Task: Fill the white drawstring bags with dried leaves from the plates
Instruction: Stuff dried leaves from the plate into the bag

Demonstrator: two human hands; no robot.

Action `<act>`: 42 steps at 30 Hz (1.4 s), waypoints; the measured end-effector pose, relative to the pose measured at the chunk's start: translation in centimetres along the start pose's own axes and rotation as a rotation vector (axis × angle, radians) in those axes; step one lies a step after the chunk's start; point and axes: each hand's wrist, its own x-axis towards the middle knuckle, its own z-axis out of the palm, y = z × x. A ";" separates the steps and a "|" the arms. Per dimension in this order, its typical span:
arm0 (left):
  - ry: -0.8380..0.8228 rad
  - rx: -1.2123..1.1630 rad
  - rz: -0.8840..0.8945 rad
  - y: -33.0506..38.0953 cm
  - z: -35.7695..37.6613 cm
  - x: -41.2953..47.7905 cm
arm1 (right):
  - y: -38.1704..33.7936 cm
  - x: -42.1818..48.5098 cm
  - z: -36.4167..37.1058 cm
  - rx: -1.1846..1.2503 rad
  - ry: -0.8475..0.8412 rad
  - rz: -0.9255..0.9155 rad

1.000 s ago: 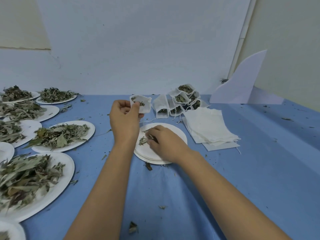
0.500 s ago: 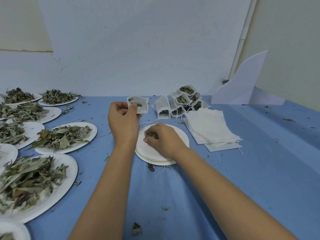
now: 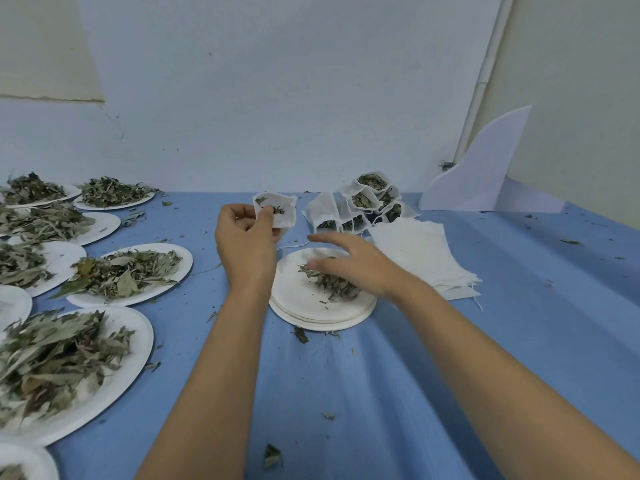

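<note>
My left hand (image 3: 246, 244) is raised over the blue tablecloth (image 3: 450, 375), just left of centre. Its thumb and fingers pinch the rim of a small white drawstring bag (image 3: 282, 216). The bag is held upright with its mouth pulled open toward me, and a few leaf pieces show inside, so I judge it only partly filled. Holding it close to the leaves makes each transfer short. My right hand (image 3: 349, 265) is just to its right and a little nearer me, with fingers spread and holding nothing. It is over a small heap of dried leaves (image 3: 329, 284) on a stack of white plates (image 3: 311, 315). The hand is blurred, so I cannot tell whether the fingers touch the heap. The flat, spread fingers suit raking scattered leaves together before picking up a pinch. Beyond the stack, at the far edge of the table, filled bags (image 3: 367, 202) lean in a cluster with their mouths up, out of the way. To the right, beside the stack, lies a pile of flat empty bags (image 3: 422, 251), within reach of my right hand. On the left, several plates of leaves (image 3: 128, 271) wait as supply, the nearest of them a large plate (image 3: 136, 344). Stray crumbs dot the cloth, and a white cut-out board (image 3: 485, 178) stands at the far right.
</note>
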 end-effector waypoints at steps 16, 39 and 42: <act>-0.043 0.075 -0.013 -0.3 0.1 -0.5 | 1.9 1.0 2.5 -0.597 -0.139 -0.069; -0.062 0.114 -0.061 -0.5 0.0 -0.7 | 0.9 2.8 3.2 0.214 0.419 0.121; -0.066 0.128 -0.060 -0.6 0.0 -0.8 | 0.5 2.9 3.6 0.624 0.400 0.223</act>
